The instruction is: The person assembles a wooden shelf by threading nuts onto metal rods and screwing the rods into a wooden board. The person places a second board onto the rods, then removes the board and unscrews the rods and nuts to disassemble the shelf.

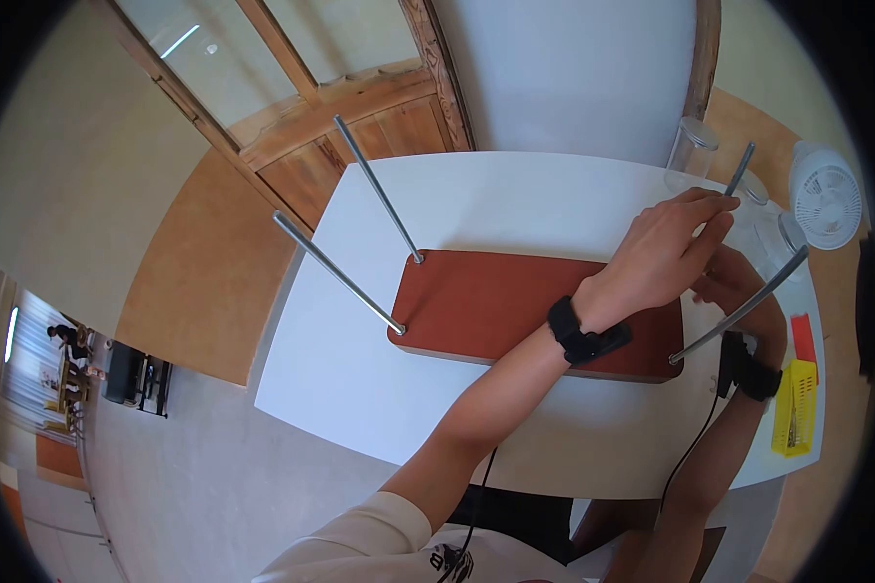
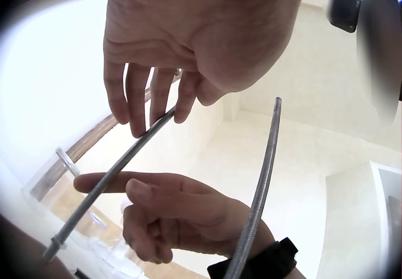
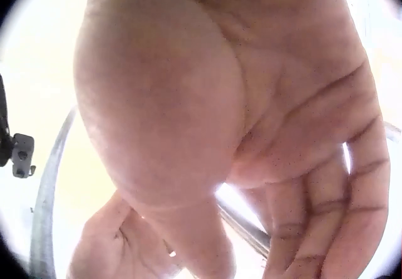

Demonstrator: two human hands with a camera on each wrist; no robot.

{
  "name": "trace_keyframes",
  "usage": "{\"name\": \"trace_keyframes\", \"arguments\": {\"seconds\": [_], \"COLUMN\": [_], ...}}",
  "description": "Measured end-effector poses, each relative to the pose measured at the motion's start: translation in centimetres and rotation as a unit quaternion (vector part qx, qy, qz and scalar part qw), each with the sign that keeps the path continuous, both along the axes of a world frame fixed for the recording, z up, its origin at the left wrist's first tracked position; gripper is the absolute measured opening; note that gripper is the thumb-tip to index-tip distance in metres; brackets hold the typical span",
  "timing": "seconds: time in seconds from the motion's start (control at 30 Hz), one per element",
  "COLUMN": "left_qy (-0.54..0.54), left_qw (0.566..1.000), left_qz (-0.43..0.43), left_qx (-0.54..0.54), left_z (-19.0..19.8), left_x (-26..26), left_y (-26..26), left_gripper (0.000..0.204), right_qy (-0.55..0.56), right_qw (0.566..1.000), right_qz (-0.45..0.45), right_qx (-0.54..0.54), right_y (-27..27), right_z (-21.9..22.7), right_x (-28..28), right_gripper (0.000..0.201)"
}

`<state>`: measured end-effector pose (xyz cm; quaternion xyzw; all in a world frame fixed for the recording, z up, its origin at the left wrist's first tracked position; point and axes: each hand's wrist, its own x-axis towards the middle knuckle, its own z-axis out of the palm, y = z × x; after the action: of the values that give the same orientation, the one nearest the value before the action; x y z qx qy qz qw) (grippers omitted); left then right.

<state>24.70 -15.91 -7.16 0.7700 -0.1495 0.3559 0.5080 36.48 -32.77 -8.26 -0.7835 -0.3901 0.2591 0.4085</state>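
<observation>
A reddish-brown board (image 1: 501,296) lies on a white table with several metal rod legs standing up from it. My left hand (image 1: 656,253) reaches across the board's right end, its extended fingers at the upper part of the far right leg (image 2: 116,169). My right hand (image 2: 182,213) is lower on that same leg, index finger straight and crossing behind it, the other fingers bent. In the right wrist view the palm (image 3: 295,103) fills the picture, and a piece of rod shows past the thumb. The near right leg (image 1: 744,303) rises beside my right hand. The far right leg's foot is hidden.
A yellow basket (image 1: 795,408) and a red item (image 1: 803,337) sit at the white table's (image 1: 335,379) right edge. Clear jars (image 1: 692,151) stand at the back right, near a white fan (image 1: 826,199). Two more legs (image 1: 340,274) rise at the board's left end.
</observation>
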Motion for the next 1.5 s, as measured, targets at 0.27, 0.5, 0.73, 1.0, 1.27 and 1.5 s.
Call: {"name": "trace_keyframes", "arguments": {"seconds": [0.27, 0.5, 0.73, 1.0, 1.27, 1.5], "left_qy": [-0.007, 0.025, 0.011, 0.029, 0.006, 0.057], "left_qw": [1.0, 1.0, 1.0, 0.999, 1.0, 0.998], "left_qz": [-0.002, -0.012, -0.004, -0.022, -0.008, -0.025], "left_qx": [-0.005, -0.014, -0.005, -0.022, -0.014, 0.004], "left_z": [-0.4, -0.1, -0.2, 0.0, -0.6, -0.4], "left_x": [0.3, 0.0, 0.0, -0.4, 0.7, 0.5], "left_y": [0.0, 0.0, 0.1, 0.1, -0.2, 0.0], "left_gripper": [0.031, 0.031, 0.031, 0.031, 0.029, 0.038], "right_qy": [0.05, -0.017, -0.027, 0.059, 0.076, -0.012], "right_qw": [0.998, 1.0, 0.998, 0.998, 0.996, 0.997], "right_qz": [0.017, 0.01, -0.01, 0.028, 0.019, 0.069], "right_qx": [-0.025, 0.014, 0.062, 0.025, -0.034, -0.034], "right_y": [0.0, -0.2, -0.8, -0.8, -0.8, -0.2], "right_z": [-0.5, -1.1, -0.6, -0.9, 0.1, -1.5], "right_x": [0.8, 0.3, 0.1, 1.2, 0.8, 1.4], "right_gripper": [0.048, 0.05, 0.052, 0.051, 0.06, 0.054]}}
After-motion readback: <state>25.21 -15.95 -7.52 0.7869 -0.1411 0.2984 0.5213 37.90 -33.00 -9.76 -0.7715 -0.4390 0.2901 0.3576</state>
